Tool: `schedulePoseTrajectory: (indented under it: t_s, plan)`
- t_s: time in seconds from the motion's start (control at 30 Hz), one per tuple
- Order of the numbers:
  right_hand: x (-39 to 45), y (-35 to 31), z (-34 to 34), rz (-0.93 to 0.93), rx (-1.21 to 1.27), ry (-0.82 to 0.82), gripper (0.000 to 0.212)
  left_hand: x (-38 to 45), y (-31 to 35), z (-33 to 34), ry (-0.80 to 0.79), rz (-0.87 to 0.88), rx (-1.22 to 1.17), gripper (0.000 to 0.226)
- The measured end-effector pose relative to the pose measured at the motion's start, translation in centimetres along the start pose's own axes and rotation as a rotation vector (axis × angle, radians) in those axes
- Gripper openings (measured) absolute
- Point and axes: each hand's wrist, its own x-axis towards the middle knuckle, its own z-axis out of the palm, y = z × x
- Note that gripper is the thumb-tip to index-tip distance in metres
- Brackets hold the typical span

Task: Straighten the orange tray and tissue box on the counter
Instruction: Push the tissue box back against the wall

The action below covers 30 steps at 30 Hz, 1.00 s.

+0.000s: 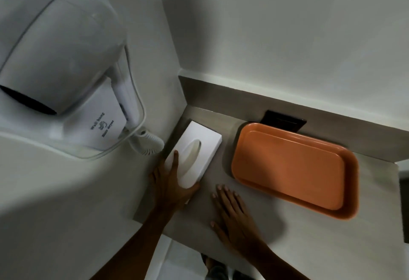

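Note:
A white tissue box (199, 145) with an oval slot lies on the grey counter (287, 235), close to the left wall. My left hand (171, 188) grips the box's near end, thumb on one side and fingers on the other. An empty orange tray (294, 169) lies to the right of the box, its long side slanted across the counter. My right hand (234, 215) rests flat on the counter between box and tray, fingers spread, touching neither.
A white wall-mounted hair dryer (55, 63) with its cord hangs on the left wall above the box. A dark rectangular plate (283, 121) sits at the back ledge behind the tray. The counter's front edge runs just below my hands.

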Motion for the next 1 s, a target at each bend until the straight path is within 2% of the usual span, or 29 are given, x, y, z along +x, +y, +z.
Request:
schedulePoseTrajectory:
  t_s: [0.13,0.3,0.83,0.93,1.0]
  plan:
    - [0.1,0.3,1.1,0.017,0.010,0.020,0.082,1.7,2.9,0.4,0.033,-0.075,-0.100,0.131]
    - [0.2,0.5,1.8,0.019,0.035,0.037,0.084,4.9,5.4,0.5,0.069,-0.110,-0.087,0.129]
    - [0.3,0.2,1.3,0.000,0.032,0.096,0.078,7.8,5.7,2.3,0.178,-0.001,-0.045,0.124]
    - [1.0,0.0,-0.8,-0.055,0.199,0.116,0.076,6.8,5.3,2.3,0.170,0.087,-0.099,0.119]
    - [2.9,0.1,-3.3,-0.117,0.350,0.204,0.073,5.0,4.4,2.8,0.178,0.160,-0.142,0.115]
